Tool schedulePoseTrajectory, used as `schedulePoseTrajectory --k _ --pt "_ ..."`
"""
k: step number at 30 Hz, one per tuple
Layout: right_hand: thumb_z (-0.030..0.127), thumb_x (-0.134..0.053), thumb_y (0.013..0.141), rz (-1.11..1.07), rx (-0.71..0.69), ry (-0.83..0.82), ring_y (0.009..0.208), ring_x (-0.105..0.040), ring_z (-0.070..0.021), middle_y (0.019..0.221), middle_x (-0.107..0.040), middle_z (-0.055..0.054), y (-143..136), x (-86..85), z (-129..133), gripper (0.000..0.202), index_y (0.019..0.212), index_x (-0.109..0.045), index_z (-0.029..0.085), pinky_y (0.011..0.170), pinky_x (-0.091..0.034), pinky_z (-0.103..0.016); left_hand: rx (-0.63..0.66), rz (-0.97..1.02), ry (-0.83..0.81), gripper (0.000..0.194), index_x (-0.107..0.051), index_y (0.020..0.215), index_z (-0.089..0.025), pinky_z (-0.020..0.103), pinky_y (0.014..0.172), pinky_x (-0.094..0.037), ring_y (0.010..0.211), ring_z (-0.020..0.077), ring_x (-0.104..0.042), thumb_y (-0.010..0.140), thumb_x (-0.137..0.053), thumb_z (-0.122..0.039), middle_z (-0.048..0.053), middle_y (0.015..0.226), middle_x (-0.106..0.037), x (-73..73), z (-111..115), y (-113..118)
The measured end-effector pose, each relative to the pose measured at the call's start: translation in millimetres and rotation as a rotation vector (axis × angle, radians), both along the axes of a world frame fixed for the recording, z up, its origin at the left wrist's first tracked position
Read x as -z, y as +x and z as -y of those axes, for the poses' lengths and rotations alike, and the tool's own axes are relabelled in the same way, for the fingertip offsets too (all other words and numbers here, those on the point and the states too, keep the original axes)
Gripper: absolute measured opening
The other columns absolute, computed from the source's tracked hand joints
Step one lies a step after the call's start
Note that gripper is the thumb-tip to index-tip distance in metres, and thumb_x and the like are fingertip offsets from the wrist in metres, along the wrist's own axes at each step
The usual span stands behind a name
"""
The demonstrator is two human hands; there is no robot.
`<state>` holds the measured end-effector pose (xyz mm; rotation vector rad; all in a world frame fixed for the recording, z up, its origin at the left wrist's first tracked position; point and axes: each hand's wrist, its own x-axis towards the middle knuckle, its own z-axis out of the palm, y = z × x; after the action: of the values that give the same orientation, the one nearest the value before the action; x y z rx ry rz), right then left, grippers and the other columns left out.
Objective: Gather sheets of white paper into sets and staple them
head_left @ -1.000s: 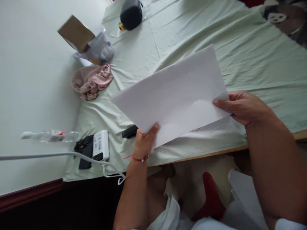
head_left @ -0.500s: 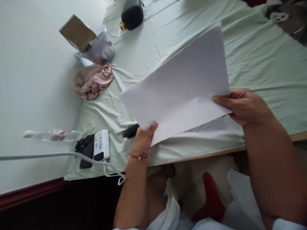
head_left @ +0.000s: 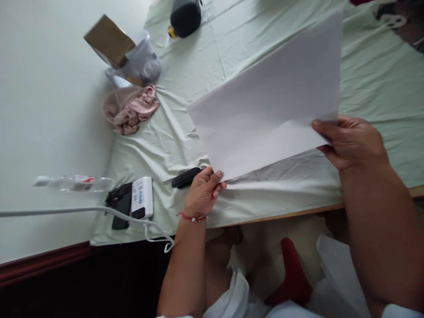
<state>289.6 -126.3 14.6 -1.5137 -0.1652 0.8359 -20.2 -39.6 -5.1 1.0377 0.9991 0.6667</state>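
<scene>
A white sheet of paper (head_left: 271, 101), tilted and with a slight crease low on its face, is held up over the green cloth. My right hand (head_left: 354, 139) pinches its lower right corner, thumb on the face and fingers behind. At the lower left corner, my left hand (head_left: 207, 187) has the edge between thumb and curled fingers; a red string bracelet (head_left: 194, 217) is round that wrist. Just behind the left hand lies a narrow black object (head_left: 186, 177), partly covered by the fingers. Whether there is more than one sheet I cannot tell.
The green cloth (head_left: 172, 141) covers a broad surface with a wooden front edge. On the left are a clear plastic bottle (head_left: 77, 183), a white device (head_left: 142, 196) with a cable (head_left: 129, 221), pink fabric (head_left: 135, 110) and a cardboard box (head_left: 109, 42). A black case (head_left: 185, 18) lies farther back.
The paper has shifted right and slightly up, with my right hand moving along. My left hand now sits closer to the very corner, its fingers more curled and more visible.
</scene>
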Motion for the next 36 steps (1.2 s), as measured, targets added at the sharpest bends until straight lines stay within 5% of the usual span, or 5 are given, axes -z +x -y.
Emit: schedulePoseTrajectory --k 3,15,25,30,36 --pt "0.014 -0.081 0.073 -0.020 0.025 -0.010 0.064 -0.058 -0.0080 0.083 -0.070 0.000 0 1.6 -2 0.014 0.081 -0.072 0.020 0.043 -0.041 -0.014 -0.051 0.098 0.001 0.046 -0.066 0.090 -0.019 0.015 0.057 -0.051 0.046 0.0005 -0.050 0.065 -0.102 -0.036 -0.009 0.062 -0.057 1.0 -1 -1" --pt "0.020 -0.085 0.072 0.056 -0.129 0.037 0.059 -0.058 -0.0082 0.082 -0.072 -0.001 -10 10.7 -6 0.017 0.084 -0.074 0.016 0.038 -0.045 -0.016 -0.338 -0.040 0.379 0.058 -0.056 0.110 -0.023 0.014 0.043 -0.035 0.049 0.0080 -0.057 0.072 -0.096 -0.042 -0.009 0.061 -0.062 10.9 -1 -6" --pt "0.027 -0.093 0.071 0.058 -0.106 0.097 0.057 -0.058 -0.0075 0.081 -0.072 0.000 -25 18.6 -14 0.024 0.083 -0.075 0.017 0.039 -0.044 -0.016 -0.720 -0.684 0.942 0.015 -0.069 0.098 -0.020 0.032 0.085 -0.054 0.080 0.0177 -0.069 0.099 -0.063 -0.033 0.001 0.082 -0.072 17.1 -13 -37" --pt "0.028 -0.092 0.068 0.059 -0.141 0.102 0.058 -0.056 -0.0078 0.079 -0.071 0.001 -35 22.2 -19 0.024 0.085 -0.077 0.018 0.040 -0.045 -0.016 -0.629 -0.788 1.019 0.014 -0.077 0.095 -0.021 0.047 0.121 -0.041 0.117 0.0260 -0.068 0.094 -0.063 -0.023 0.009 0.108 -0.078 27.6 -31 -55" --pt "0.027 -0.091 0.068 0.097 -0.129 0.065 0.058 -0.057 -0.0077 0.081 -0.071 -0.001 -37 19.8 -20 0.023 0.084 -0.077 0.017 0.040 -0.046 -0.016 -0.460 -0.707 0.909 0.020 -0.083 0.102 -0.022 0.048 0.129 -0.036 0.132 0.0269 -0.066 0.095 -0.064 -0.026 0.010 0.120 -0.080 43.7 -39 -66"
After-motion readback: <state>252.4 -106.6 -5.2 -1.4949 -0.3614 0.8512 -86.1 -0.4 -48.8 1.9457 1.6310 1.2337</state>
